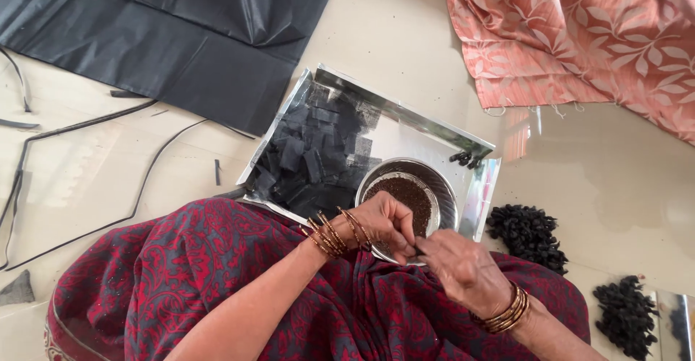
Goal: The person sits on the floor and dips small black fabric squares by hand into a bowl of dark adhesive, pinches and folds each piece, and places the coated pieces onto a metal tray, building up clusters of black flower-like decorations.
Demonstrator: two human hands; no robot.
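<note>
Where fingertips meet, steel bowl (443, 184) just beyond left hand (387, 221)

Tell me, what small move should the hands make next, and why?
Probably finish pinching the small dark piece shut. The left hand and right hand meet fingertip to fingertip at the near rim of the steel bowl of brown grains. Cut black squares lie in the tray, and finished dark bundles lie on the floor at the right.
</note>
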